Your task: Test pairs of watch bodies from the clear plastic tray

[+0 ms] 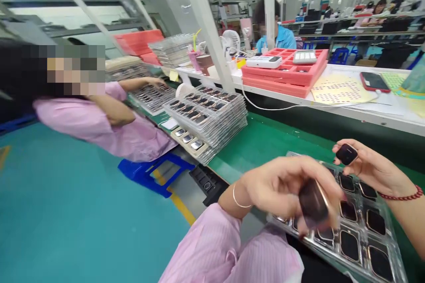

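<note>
My left hand (292, 185), a thin pale band at its wrist, is closed on a dark square watch face (314, 203) with a metallic rim, slightly blurred, above the near part of a clear plastic tray (393, 247). My right hand (378, 166), wearing a red bead bracelet, pinches a smaller-looking dark square piece (346, 154) over the tray's far edge. Rows of dark rectangular watch faces with light rims lie in the tray's compartments, some hidden by my left hand.
A tall stack of clear trays (219, 119) stands on the green bench (262, 132). Beside it, a person in pink (76, 117) reaches over another tray. Red foam trays (285, 79) and a phone (375, 82) sit on the white shelf. A blue stool (166, 174) is below.
</note>
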Demonstrator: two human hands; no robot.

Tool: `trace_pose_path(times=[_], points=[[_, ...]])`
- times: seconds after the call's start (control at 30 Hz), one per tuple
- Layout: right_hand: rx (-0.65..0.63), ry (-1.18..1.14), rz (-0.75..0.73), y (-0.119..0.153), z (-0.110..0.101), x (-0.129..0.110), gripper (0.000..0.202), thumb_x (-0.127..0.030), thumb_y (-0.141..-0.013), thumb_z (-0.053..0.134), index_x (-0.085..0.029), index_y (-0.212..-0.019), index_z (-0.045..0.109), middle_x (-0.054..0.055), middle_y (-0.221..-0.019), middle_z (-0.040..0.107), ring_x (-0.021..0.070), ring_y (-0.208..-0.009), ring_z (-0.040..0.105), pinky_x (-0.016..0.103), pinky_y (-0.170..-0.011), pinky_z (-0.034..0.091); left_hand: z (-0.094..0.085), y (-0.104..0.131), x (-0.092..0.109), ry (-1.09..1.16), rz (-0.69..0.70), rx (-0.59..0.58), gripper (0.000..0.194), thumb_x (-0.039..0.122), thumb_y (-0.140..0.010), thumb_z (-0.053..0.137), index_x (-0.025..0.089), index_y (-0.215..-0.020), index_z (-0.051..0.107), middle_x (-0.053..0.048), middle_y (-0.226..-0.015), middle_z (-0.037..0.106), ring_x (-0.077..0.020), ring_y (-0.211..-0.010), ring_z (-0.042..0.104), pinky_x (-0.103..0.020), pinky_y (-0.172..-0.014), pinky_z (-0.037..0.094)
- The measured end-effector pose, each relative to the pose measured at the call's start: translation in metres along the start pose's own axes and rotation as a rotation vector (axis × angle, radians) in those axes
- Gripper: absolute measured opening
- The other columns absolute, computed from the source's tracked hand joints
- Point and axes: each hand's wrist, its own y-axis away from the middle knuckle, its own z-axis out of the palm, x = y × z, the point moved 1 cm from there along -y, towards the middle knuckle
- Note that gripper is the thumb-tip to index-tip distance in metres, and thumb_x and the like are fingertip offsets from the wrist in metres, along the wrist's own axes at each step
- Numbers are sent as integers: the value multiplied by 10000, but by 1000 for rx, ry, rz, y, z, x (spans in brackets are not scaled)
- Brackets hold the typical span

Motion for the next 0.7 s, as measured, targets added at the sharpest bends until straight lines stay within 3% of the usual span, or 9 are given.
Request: trace_pose_path(times=[0.07, 0.13, 0.23, 0.3, 0.4, 0.53, 0.63, 0.7], points=[[-118, -63, -17, 22, 36, -20, 437, -598, -797, 792, -263, -1070, 726, 120, -1071, 626, 222, -785, 673, 254, -556, 605, -26, -21, -3, -7, 131, 92, 585, 365, -672, 793, 211, -1198, 590, -71, -900, 698, -119, -577, 634, -214, -502, 486], [-278, -166, 51, 43, 73, -35, 490, -562, -721, 881, -245, -1050, 705, 91, -1044, 633, 179, -702, 667, 235, -527, 580, -53, -49, -16, -45, 146, 196, 608, 212, -632, 794, 220, -1198, 571, -49, -942, 681, -88, -606, 609, -198, -534, 454], [-366, -363, 167, 64, 114, -50, 474, -478, -668, 949, -220, -985, 710, 41, -894, 635, 118, -647, 619, 201, -578, 548, -80, -87, -52, -48, -18, 251, 643, 125, -579, 730, 201, -1192, 553, -34, -949, 662, -77, -635, 594, -200, -565, 418], [-375, -406, 200, 73, 128, -57, 498, -434, -605, 991, -209, -960, 723, 35, -866, 642, 106, -662, 598, 171, -586, 510, -86, -98, -75, -41, -129, 252, 663, 107, -563, 703, 193, -1200, 543, -31, -936, 661, -78, -633, 596, -197, -556, 386], [-365, -406, 193, 82, 133, -66, 491, -410, -593, 999, -217, -953, 728, 32, -863, 653, 110, -664, 590, 173, -576, 488, -87, -98, -91, -35, -195, 268, 670, 102, -580, 698, 189, -1223, 535, -29, -942, 664, -77, -636, 604, -193, -550, 369], [-299, -350, 180, 88, 130, -69, 520, -429, -604, 992, -221, -992, 715, 40, -894, 659, 123, -669, 615, 195, -581, 508, -88, -95, -90, -31, -201, 272, 659, 139, -597, 730, 169, -1226, 535, -35, -941, 673, -88, -630, 618, -201, -543, 373], [-304, -321, 89, 78, 116, -61, 481, -481, -717, 922, -209, -1042, 694, 60, -927, 675, 145, -682, 663, 212, -571, 548, -91, -95, -89, -31, -177, 270, 610, 194, -623, 775, 156, -1189, 550, -57, -956, 689, -111, -664, 639, -215, -571, 404], [-276, -264, -9, 62, 94, -51, 427, -514, -837, 819, -206, -1103, 690, 88, -1025, 694, 179, -763, 714, 228, -590, 590, -92, -94, -89, -48, -127, 283, 557, 242, -665, 794, 152, -1165, 564, -59, -954, 697, -124, -702, 649, -222, -606, 432]])
